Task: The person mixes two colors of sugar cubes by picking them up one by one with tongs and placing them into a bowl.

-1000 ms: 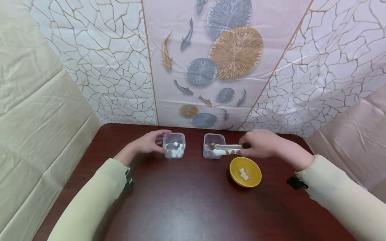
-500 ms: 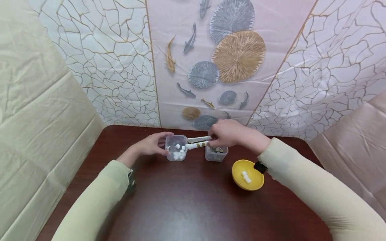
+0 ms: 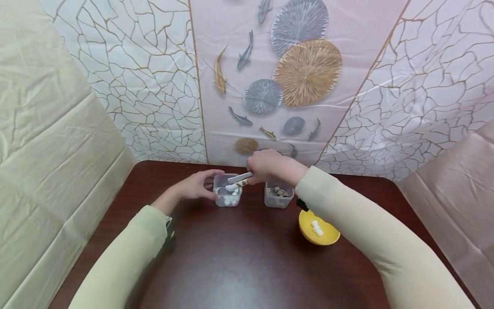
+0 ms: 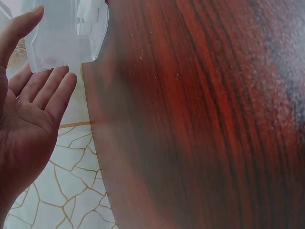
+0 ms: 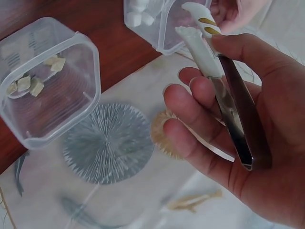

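Surface (image 3: 216, 249), far edge: left hand (image 3: 191, 186) gripped tub (image 3: 221, 179), right hand (image 3: 269, 165) held tongs (image 5: 236, 86), apparently fetching cubes (image 3: 231, 199); pinch likely needed next.

The right hand (image 5: 276, 124) grips slim metal tongs (image 5: 242, 109) with white, gold-marked tips (image 5: 199, 12), which stand parted before a clear plastic box (image 5: 165, 36) holding white pieces (image 5: 135, 19). A second clear plastic box (image 5: 52, 114), squarish, containing pale tan cubes (image 5: 36, 86), sits apart on the reddish-brown wooden bench (image 5: 110, 24).
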{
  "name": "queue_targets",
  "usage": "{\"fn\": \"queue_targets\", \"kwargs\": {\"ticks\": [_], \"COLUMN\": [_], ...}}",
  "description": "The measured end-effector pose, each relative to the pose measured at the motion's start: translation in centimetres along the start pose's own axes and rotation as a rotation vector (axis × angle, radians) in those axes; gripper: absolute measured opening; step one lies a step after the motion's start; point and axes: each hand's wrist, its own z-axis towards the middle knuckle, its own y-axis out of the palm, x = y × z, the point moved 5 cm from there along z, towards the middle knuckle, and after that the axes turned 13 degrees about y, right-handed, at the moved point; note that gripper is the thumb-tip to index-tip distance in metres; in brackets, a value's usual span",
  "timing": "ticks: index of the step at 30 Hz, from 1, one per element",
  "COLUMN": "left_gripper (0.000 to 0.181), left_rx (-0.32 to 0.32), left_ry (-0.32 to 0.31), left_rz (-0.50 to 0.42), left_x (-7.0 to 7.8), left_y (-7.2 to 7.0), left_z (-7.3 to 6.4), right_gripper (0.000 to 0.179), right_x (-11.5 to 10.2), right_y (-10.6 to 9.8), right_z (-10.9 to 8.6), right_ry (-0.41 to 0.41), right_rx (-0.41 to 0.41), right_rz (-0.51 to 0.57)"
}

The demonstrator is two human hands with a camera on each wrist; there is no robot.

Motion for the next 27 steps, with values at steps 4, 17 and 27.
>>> {"fn": "queue_targets", "kwargs": {"ticks": [4,17,27], "left_gripper": [0.086,0.087,0.086], "left_rx": [-0.003,-0.010,-0.010], "left_ry": [-0.008,0.004,-0.001], "left_rz": [0.008,0.005,0.013], "left_x": [-0.1,-0.3,-0.2], "left_y": [-0.1,-0.1,-0.1], "left_z": [0.0,0.1,0.1], "right_gripper": [0.040,0.032,0.037], "right_x": [-0.9,-2.3,-3.4], "right_y": [0.3,1.1,1.2], "right_z": [1.1,3.1,3.8], "right_ry": [0.009,0.092,0.100], "right_rx": [-0.034,-0.138,-0.266], "right_rz": [-0.038,-0.006,0.044]}}
